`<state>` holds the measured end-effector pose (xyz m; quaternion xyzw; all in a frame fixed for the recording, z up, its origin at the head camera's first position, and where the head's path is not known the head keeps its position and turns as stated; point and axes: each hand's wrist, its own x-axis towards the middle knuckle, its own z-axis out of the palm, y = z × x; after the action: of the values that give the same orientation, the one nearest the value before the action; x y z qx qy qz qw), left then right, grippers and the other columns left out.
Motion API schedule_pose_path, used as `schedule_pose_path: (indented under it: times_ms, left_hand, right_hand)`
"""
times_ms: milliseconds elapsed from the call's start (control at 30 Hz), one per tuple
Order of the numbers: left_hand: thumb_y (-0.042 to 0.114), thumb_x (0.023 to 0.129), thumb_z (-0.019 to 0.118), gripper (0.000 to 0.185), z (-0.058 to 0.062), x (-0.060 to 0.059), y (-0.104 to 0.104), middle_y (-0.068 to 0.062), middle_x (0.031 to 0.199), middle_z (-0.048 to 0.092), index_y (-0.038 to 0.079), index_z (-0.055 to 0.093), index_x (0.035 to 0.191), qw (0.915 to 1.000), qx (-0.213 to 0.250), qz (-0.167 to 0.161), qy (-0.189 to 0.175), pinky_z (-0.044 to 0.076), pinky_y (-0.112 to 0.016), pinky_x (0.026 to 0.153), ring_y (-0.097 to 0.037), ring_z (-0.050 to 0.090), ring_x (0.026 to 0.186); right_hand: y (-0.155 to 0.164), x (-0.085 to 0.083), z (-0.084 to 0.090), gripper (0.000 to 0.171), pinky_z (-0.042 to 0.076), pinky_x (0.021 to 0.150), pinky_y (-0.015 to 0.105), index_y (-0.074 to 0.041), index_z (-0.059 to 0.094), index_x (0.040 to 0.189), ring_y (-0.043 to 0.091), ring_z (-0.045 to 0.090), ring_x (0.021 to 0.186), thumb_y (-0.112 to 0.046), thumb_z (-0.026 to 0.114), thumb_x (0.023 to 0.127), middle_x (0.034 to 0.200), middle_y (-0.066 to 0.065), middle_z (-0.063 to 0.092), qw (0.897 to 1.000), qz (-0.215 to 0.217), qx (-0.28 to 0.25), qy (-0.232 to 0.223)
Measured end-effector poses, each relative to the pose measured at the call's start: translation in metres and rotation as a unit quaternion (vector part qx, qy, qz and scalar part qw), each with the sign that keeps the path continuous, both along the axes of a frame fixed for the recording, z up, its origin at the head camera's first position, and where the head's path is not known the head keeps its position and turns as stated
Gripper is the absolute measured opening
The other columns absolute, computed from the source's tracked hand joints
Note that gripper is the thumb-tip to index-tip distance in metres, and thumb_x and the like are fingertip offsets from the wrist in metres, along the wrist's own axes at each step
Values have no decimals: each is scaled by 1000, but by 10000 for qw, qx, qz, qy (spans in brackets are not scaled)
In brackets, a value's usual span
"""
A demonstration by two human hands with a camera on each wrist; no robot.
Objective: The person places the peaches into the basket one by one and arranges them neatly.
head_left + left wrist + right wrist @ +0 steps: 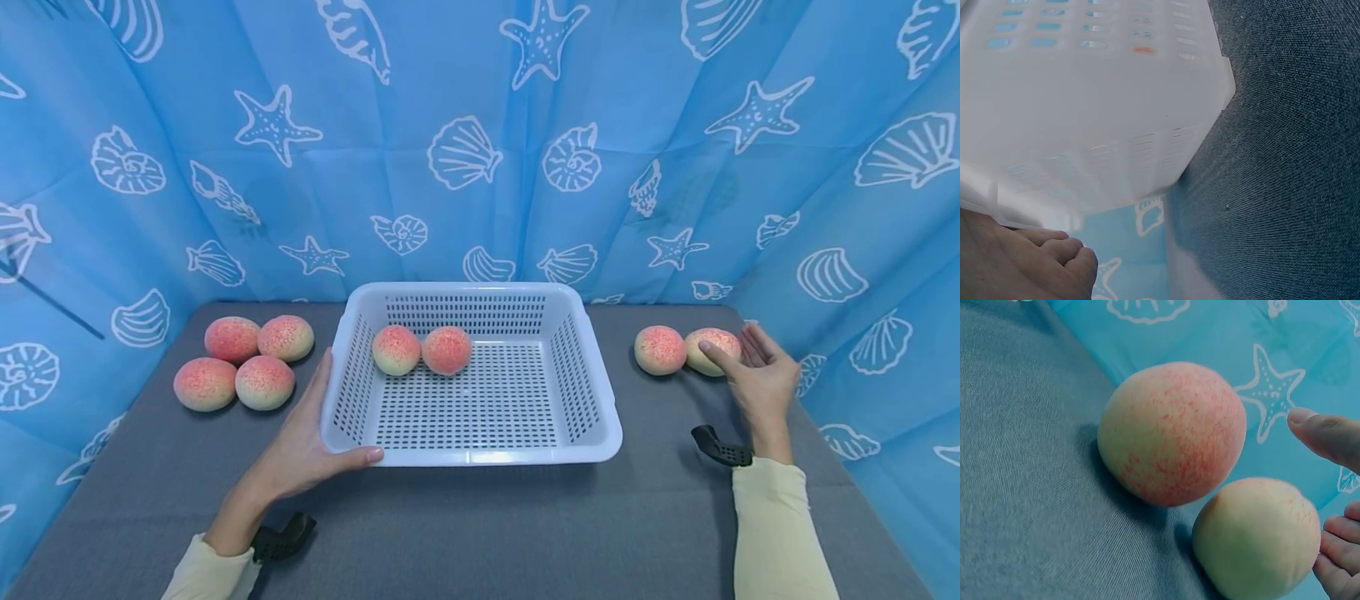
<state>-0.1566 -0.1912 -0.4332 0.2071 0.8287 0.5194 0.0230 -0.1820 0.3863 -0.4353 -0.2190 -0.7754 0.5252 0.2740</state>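
A white perforated plastic basket [480, 455] stands mid-table with two pink-and-yellow peaches inside, the left peach [396, 350] and the right peach [447, 350], side by side near its back left. My left hand [303, 446] holds the basket's front left corner, thumb along the front rim and fingers along the left side. In the left wrist view, curled fingers [1069, 256] show by the basket's rim. At the right, my right hand [765, 379] is around the outer peach [1260, 537], its thumb raised over it and its fingers at the far side. Another peach [1172, 434] sits just left of it.
Several more peaches [266, 383] are grouped at the table's left, beyond my left hand. A grey cloth [480, 533] covers the table. Blue curtain [495, 225] with white shells and starfish hangs behind and along both sides.
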Motion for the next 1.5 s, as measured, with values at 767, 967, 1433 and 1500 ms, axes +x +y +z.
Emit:
schedule_pose_path:
  times_ms: [767,967,1433,1500]
  left_hand:
    - [15,72,94,134,-1,-3,2,-14,158,29,32,-3,163,9997,212,-73,-91,61,-39,81,-41,59,117]
    - [14,72,93,134,-1,-3,1,-15,158,30,31,-4,163,9995,272,-131,-82,61,-39,81,-42,59,117]
    - [14,73,93,133,1,-2,2,-16,159,28,32,-3,163,9992,348,-174,-82,61,-41,79,-43,58,118]
    - [15,73,93,133,1,-2,2,-15,159,28,32,-3,163,9992,344,-172,-89,61,-41,80,-43,58,118]
  right_hand:
    - [13,-9,-39,73,47,100,19,-10,50,150,8,58,124,-22,83,86,146,18,54,9992,-95,-145,-359]
    - [14,-11,-42,75,45,104,20,-10,51,149,8,57,126,-20,85,84,146,15,54,9983,-217,-421,-354]
    - [12,-11,-30,72,42,107,22,-8,53,147,12,52,134,-13,85,82,149,16,51,9941,-559,-917,153]
    - [11,-10,-26,72,42,107,22,-8,54,146,13,53,133,-13,86,82,149,16,52,9934,-586,-957,236]
